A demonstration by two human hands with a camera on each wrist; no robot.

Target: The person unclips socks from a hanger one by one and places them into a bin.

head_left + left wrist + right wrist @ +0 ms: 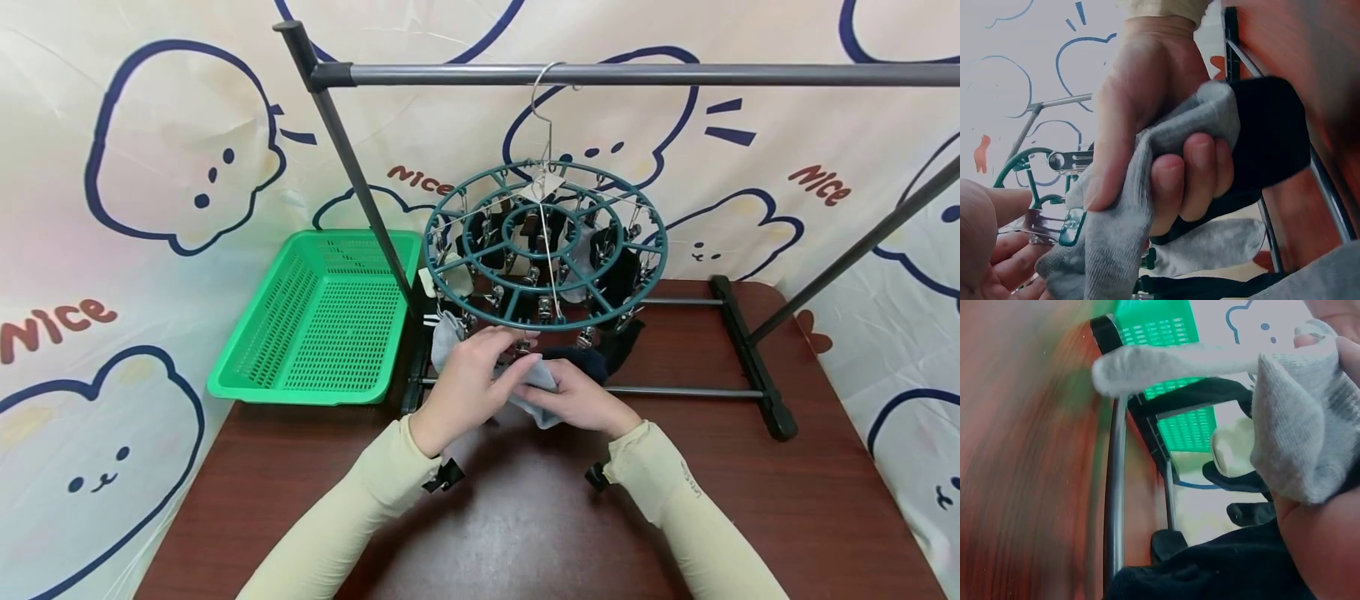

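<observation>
Right hand [577, 398] grips sock [1116, 240]; left [471, 383], clip [1046, 225]

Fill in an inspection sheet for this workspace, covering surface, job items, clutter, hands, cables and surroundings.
Surface: brown, wood-look table with a light sheen.
Job's things: round green hanger hooked on the rack; dark socks hang below it, and a grey sock is being handled; green basket left of the rack.
Clutter: nothing seen loose on the tabletop.
Hands: left hand appears to pinch a metal clip; right hand grips the grey sock.
Cables: nothing seen.
Surroundings: pale backdrop printed with bear outlines and "nice".
</observation>
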